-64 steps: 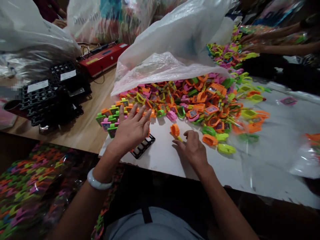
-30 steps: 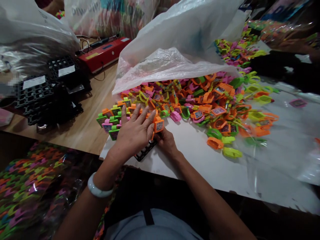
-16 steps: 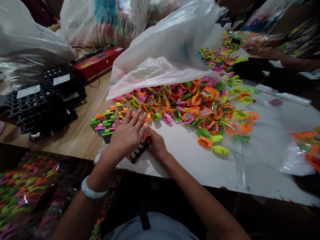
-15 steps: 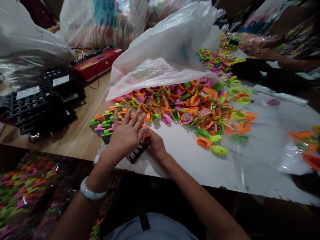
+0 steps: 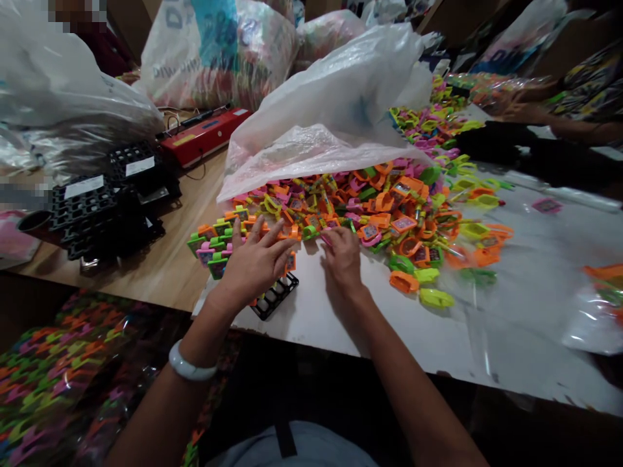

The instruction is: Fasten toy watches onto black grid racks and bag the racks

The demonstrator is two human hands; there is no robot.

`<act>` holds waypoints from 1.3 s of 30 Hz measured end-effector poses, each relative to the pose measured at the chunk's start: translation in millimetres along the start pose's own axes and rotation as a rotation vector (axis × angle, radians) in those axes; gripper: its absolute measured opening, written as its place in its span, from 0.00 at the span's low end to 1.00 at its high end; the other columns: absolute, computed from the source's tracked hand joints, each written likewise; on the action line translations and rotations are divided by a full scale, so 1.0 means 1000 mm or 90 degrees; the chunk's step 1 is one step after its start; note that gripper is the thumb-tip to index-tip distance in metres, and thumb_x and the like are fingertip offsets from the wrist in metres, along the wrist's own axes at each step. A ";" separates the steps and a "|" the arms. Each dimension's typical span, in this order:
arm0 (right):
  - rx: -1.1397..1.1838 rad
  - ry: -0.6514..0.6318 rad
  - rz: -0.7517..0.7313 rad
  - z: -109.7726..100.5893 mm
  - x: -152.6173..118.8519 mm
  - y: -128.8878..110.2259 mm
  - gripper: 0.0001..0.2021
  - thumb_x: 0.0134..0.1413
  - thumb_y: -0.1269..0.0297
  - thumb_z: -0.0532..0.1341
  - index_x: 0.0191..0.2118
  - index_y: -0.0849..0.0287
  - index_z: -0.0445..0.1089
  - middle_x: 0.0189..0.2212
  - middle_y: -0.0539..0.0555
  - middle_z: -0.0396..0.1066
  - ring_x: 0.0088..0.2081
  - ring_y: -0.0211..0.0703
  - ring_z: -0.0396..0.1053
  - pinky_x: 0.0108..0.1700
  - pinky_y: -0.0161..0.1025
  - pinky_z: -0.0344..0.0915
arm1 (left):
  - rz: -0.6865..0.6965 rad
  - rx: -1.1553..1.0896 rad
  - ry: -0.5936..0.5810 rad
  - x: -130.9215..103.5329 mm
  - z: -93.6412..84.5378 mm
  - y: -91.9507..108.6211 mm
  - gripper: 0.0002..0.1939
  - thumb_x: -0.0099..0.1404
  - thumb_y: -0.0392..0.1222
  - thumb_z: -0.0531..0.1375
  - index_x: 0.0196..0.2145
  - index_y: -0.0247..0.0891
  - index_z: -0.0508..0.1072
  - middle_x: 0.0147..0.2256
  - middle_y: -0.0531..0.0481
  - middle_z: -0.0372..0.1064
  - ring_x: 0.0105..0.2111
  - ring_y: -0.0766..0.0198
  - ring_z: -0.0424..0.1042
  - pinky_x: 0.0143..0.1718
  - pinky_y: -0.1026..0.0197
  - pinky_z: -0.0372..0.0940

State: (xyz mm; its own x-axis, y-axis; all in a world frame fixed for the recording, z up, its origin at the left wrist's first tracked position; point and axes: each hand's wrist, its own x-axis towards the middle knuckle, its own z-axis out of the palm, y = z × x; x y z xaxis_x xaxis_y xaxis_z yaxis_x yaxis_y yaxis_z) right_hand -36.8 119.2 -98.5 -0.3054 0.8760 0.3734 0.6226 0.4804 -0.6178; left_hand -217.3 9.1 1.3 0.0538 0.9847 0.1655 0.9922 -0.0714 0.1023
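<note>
My left hand (image 5: 253, 264) lies spread and palm down over the rows of coloured plastic toy pieces (image 5: 217, 264), which look like small toy watches. These stand in a black slotted tray (image 5: 275, 298), whose near slots hold none. To its right, my right hand (image 5: 344, 259) has its fingers closed on a pink toy piece (image 5: 327, 237) at the near edge of the loose pile (image 5: 365, 194). My fingers cover most of that pink piece. A green toy piece (image 5: 310, 231) lies just left of my right fingertips.
A clear plastic bag (image 5: 316, 97) drapes over the pile. Stacked black trays (image 5: 87, 214) and a red machine (image 5: 204, 137) stand at the left. Bagged toys (image 5: 63, 376) lie below the table edge. Another person's arm (image 5: 559, 126) is at the far right.
My right hand has left the tray's edge and moved right to the pile, closing on the pink piece. My left hand stays spread over the filled rows. The view has shifted slightly.
</note>
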 end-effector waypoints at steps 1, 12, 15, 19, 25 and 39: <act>-0.044 0.012 0.019 -0.006 0.003 0.006 0.18 0.54 0.74 0.57 0.49 0.58 0.75 0.48 0.62 0.70 0.52 0.54 0.65 0.56 0.53 0.62 | 0.000 0.005 0.000 0.000 0.000 0.000 0.22 0.75 0.52 0.45 0.59 0.54 0.71 0.68 0.52 0.53 0.70 0.41 0.46 0.65 0.22 0.33; -0.108 -0.147 -0.072 -0.039 -0.016 0.012 0.28 0.53 0.76 0.55 0.59 0.52 0.69 0.48 0.59 0.69 0.42 0.47 0.71 0.40 0.41 0.68 | 0.032 0.036 -0.010 -0.015 -0.003 -0.002 0.27 0.73 0.59 0.46 0.67 0.58 0.57 0.70 0.48 0.48 0.70 0.43 0.45 0.66 0.26 0.32; -0.188 -0.220 -0.129 -0.037 -0.007 0.014 0.22 0.54 0.73 0.58 0.54 0.50 0.73 0.50 0.59 0.68 0.42 0.48 0.70 0.36 0.38 0.64 | 0.019 0.045 -0.006 -0.011 0.003 -0.003 0.26 0.74 0.58 0.46 0.66 0.57 0.59 0.70 0.48 0.49 0.70 0.43 0.46 0.66 0.26 0.33; -0.141 -0.196 -0.058 -0.035 -0.019 0.009 0.09 0.60 0.66 0.55 0.39 0.57 0.73 0.42 0.58 0.70 0.37 0.45 0.69 0.35 0.38 0.62 | 0.001 0.040 -0.009 -0.006 0.005 -0.003 0.26 0.73 0.59 0.45 0.66 0.56 0.59 0.70 0.48 0.49 0.70 0.43 0.46 0.66 0.25 0.32; 0.380 -0.275 0.215 -0.017 -0.055 -0.019 0.17 0.50 0.50 0.65 0.39 0.54 0.62 0.27 0.48 0.69 0.25 0.42 0.69 0.28 0.40 0.67 | -0.028 0.014 -0.051 -0.005 -0.001 -0.002 0.25 0.75 0.57 0.43 0.66 0.58 0.57 0.71 0.52 0.45 0.71 0.46 0.42 0.66 0.26 0.31; 0.514 -0.301 0.230 0.031 -0.100 -0.081 0.15 0.48 0.50 0.67 0.29 0.56 0.67 0.17 0.48 0.71 0.19 0.40 0.69 0.23 0.35 0.66 | -0.040 -0.044 -0.100 -0.003 -0.004 -0.004 0.25 0.76 0.55 0.40 0.67 0.57 0.56 0.72 0.52 0.42 0.72 0.48 0.38 0.68 0.29 0.27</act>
State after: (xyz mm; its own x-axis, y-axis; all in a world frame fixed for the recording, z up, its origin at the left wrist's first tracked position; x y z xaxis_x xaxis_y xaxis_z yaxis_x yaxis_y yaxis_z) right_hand -78.8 -6.0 -107.3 -0.5582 0.8187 -0.1346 0.1121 -0.0864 -0.9899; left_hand -222.1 5.6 4.4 0.0136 0.9999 0.0017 0.9844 -0.0137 0.1755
